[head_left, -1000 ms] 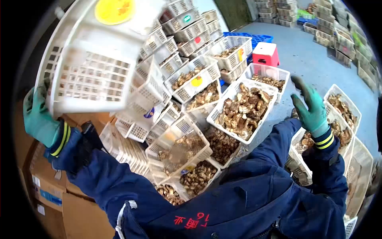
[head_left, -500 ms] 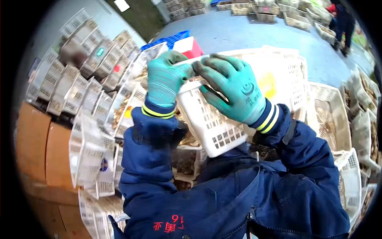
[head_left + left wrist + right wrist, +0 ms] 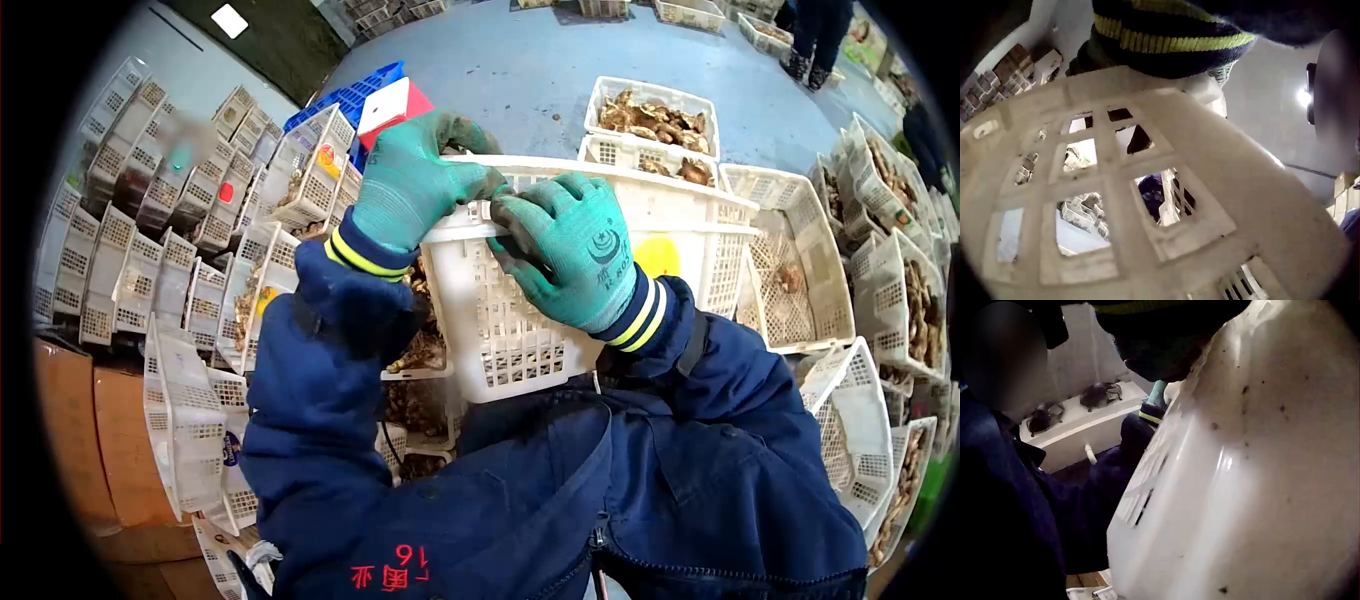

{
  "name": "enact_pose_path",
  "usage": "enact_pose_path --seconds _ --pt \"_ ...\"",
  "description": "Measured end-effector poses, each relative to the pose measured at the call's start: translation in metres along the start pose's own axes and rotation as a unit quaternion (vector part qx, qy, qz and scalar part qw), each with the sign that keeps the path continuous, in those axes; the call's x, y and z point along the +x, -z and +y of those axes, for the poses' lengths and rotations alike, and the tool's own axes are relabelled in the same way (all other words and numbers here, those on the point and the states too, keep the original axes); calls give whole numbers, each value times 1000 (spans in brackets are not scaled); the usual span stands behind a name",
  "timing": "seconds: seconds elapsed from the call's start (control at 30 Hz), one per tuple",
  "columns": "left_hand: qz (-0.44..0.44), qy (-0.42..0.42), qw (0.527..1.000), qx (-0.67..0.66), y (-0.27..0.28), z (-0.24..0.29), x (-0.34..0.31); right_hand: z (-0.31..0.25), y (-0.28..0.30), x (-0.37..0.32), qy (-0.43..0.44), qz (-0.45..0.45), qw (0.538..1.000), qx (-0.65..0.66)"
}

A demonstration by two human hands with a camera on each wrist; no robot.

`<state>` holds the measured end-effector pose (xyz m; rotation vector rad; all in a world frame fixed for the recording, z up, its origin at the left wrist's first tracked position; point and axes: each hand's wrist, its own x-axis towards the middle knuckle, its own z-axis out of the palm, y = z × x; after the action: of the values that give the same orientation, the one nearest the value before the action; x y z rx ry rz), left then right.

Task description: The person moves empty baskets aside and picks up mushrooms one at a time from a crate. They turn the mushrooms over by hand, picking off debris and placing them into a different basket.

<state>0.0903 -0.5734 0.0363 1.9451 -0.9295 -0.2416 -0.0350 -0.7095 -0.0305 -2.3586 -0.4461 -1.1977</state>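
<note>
Two white plastic crates, one nested in the other, are held in front of the body, with two rims showing close together. My left hand, in a green glove with dark fingertips, grips the rim at the left corner. Beside it my right hand, gloved alike, curls its fingers over the rim. A yellow round sticker marks the side wall. The left wrist view is filled by a slotted crate wall. In the right wrist view a smooth, speckled crate wall covers the right side.
Beyond the held crates stand crates of mushrooms on the blue floor. Stacked crates line the left wall, and more stand at right. A red stool with a white top is ahead. Cardboard boxes sit at left.
The left hand brought the white crates from the upper left to the front of the body. The right hand came across and took the rim. In the last half second both hands have barely moved.
</note>
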Motion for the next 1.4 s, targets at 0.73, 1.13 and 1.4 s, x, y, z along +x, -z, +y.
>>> enact_pose_path --seconds 0.73,1.13,1.4 --pt "-3 -11 994 109 28 -51 56 -1 -31 41 -68 26 997 14" --pt "-85 48 981 166 27 -3 26 -47 -7 36 -63 -66 995 -31" --pt "-10 -47 975 216 29 -43 62 -30 -35 58 -56 -92 981 -161"
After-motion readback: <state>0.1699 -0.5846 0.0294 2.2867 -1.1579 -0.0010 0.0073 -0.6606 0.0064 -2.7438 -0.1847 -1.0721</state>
